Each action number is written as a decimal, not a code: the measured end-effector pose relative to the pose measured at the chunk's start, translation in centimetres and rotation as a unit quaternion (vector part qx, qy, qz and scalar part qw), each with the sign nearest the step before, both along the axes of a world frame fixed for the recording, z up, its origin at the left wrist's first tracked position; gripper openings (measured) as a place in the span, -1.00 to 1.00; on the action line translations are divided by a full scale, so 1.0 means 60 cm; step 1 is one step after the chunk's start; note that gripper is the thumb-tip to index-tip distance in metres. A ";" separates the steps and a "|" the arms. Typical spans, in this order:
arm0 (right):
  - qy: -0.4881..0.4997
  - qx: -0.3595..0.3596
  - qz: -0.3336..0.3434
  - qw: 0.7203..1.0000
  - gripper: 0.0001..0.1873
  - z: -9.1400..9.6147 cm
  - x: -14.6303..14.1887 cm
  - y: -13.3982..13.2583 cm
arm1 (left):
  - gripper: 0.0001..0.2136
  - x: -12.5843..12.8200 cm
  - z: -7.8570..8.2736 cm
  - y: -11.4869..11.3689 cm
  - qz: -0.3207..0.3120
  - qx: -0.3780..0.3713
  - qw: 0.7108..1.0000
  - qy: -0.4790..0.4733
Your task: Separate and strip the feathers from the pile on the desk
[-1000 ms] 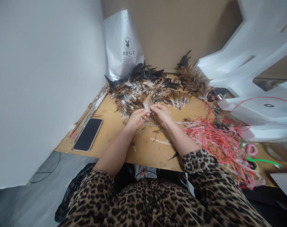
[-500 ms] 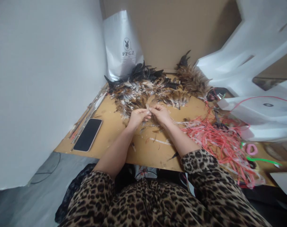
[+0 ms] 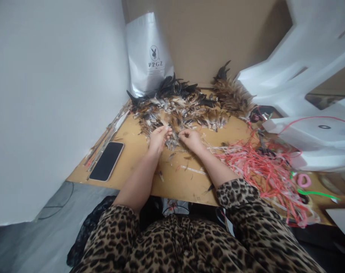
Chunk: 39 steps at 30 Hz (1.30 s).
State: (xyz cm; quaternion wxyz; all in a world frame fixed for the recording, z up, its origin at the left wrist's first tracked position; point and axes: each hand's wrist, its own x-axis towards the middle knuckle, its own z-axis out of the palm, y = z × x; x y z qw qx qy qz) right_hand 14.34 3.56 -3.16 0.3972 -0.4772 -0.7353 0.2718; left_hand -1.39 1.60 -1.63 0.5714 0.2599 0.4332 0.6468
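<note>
Plainly, trouble here begins at the left edge: a phone (image 3: 106, 161) lies face up close to the table's (image 3: 138, 170) front corner, and an elbow swing or a tug on the loose strips beside it could knock it to the floor. Next along, the left hand (image 3: 158, 137) rests palm down with fingers spread loosely on the near fringe of the feather pile (image 3: 178, 108); it pins feathers but I cannot tell whether it grips any. A careless sweep would scatter the light feathers off the board or mix sorted ones back in. Just beside it, the right hand (image 3: 191, 138) is curled, fingertips pinched on what seems a small feather or 2 at the pile's edge, though the hold is too small to confirm; a weak pinch could drop or bend the quill. Further right, the tangle of red and white strips (image 3: 260, 167) lies near the right sleeve (image 3: 246, 201) and could snag it, dragging strands into the feathers.
</note>
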 end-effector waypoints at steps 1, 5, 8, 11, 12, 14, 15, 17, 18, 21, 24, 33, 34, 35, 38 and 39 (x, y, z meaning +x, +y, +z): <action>-0.034 0.023 0.001 0.999 -0.85 0.000 -0.002 -0.002 | -0.88 0.001 -0.001 -0.001 -0.004 0.001 1.000 -0.001; -0.109 0.048 -0.008 0.993 -0.81 0.002 -0.012 -0.011 | -0.88 0.003 -0.004 -0.002 -0.010 0.002 1.000 -0.003; -0.098 0.037 -0.020 0.994 -0.78 0.002 -0.022 -0.015 | -0.87 0.004 -0.005 -0.002 -0.013 0.001 1.000 -0.004; -0.061 0.031 -0.028 0.997 -0.79 0.000 -0.031 -0.015 | -0.87 0.007 -0.005 -0.003 -0.025 -0.004 1.000 0.000; -0.044 0.026 -0.026 0.998 -0.80 -0.001 -0.034 -0.013 | -0.87 0.007 -0.005 -0.003 -0.029 -0.006 1.000 0.002; 0.012 -0.002 -0.020 1.000 -0.82 -0.002 -0.036 -0.008 | -0.87 0.009 -0.005 -0.003 -0.032 -0.007 0.999 0.004; 0.054 -0.026 -0.019 0.998 -0.82 -0.001 -0.036 -0.005 | -0.87 0.009 -0.005 -0.003 -0.031 -0.005 0.999 0.003; 0.162 -0.087 -0.020 0.983 -0.80 0.003 -0.033 0.001 | -0.88 0.010 -0.005 -0.003 -0.030 0.005 1.000 -0.002; 0.218 -0.122 -0.019 0.968 -0.78 0.006 -0.031 0.002 | -0.88 0.010 -0.004 -0.004 -0.030 0.009 0.999 -0.005; 0.340 -0.214 -0.002 0.916 -0.72 0.015 -0.023 0.002 | -0.89 0.012 0.000 -0.007 -0.045 0.014 0.999 -0.004; 0.396 -0.258 0.022 0.881 -0.71 0.024 -0.019 -0.002 | -0.88 0.015 0.006 -0.012 -0.071 0.009 0.997 0.009; 0.477 -0.262 0.038 0.838 -0.70 0.041 -0.009 0.001 | -0.83 0.010 0.006 -0.013 -0.110 0.006 0.993 0.045; 0.479 -0.259 0.032 0.838 -0.70 0.042 -0.006 0.002 | -0.82 0.009 0.007 -0.013 -0.114 0.007 0.992 0.049; 0.480 -0.256 0.028 0.839 -0.71 0.042 -0.004 0.003 | -0.82 0.009 0.008 -0.014 -0.118 0.005 0.992 0.052; 0.474 -0.247 0.025 0.845 -0.72 0.044 0.000 0.005 | -0.81 0.009 0.012 -0.016 -0.143 -0.010 0.988 0.062; 0.471 -0.241 0.024 0.848 -0.72 0.044 0.000 0.005 | -0.80 0.009 0.012 -0.016 -0.155 -0.016 0.986 0.064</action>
